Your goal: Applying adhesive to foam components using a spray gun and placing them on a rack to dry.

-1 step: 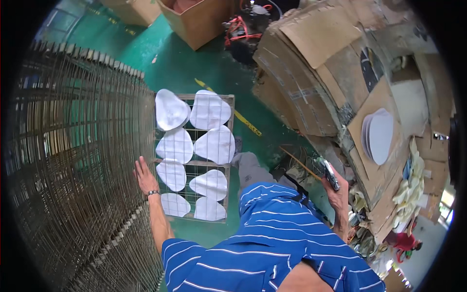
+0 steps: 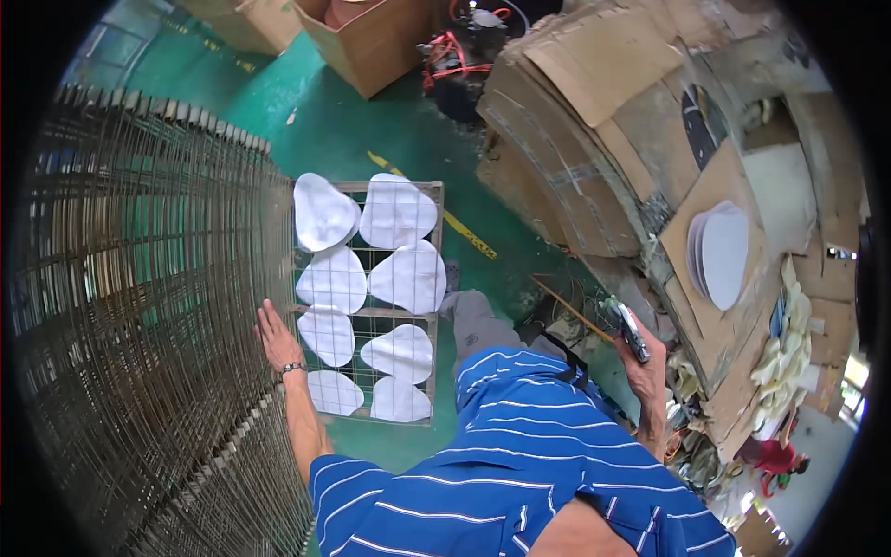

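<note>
My left hand (image 2: 278, 340), with its fingers spread, lies against the side of a tall stack of wire racks (image 2: 158, 278). Beside it, one wire rack (image 2: 371, 314) stands out from the stack at a low level, carrying several white rounded pieces (image 2: 408, 277). On the right, my right hand (image 2: 642, 367) is closed around a small silver and black object (image 2: 628, 330), whose kind I cannot make out. A thin wooden stick (image 2: 571, 308) ends close to that hand; whether I hold it cannot be told.
Right of me is a cardboard-covered bench (image 2: 603, 70) with a small pile of white oval pieces (image 2: 722, 255) and a dark sole-shaped piece (image 2: 703, 125). An open carton (image 2: 362, 46) stands on the green floor ahead. Another person (image 2: 778, 457) is far right.
</note>
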Motion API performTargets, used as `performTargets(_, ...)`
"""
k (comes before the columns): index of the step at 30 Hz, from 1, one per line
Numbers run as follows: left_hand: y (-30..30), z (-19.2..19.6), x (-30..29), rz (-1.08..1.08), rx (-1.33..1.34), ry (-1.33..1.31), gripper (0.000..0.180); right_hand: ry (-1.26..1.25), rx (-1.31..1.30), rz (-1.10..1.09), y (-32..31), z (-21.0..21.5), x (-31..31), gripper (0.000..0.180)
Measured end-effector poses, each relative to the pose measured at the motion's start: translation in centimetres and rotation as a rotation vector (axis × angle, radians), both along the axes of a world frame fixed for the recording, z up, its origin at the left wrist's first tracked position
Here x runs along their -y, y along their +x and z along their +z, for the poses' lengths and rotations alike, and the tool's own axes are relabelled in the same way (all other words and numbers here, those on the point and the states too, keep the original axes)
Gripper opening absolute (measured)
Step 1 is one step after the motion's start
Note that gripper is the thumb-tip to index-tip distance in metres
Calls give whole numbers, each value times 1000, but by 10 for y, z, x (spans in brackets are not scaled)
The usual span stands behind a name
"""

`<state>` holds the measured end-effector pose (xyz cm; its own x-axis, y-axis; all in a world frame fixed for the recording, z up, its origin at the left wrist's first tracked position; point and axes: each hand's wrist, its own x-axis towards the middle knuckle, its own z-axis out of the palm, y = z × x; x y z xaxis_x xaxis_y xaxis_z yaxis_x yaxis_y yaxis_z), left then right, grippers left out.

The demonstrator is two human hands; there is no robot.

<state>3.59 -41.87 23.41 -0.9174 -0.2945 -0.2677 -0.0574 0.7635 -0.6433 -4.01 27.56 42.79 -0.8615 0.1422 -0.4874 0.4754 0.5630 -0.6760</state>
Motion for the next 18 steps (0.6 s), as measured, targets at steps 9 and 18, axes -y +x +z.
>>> performTargets(9,39,-62,-251,267,-270,475,75,-66,-125,-204,110,33,-183,53)
performTargets(18,166,-194,-587,475,277,1044,52,-13,-293,-392,197,53,-385,49)
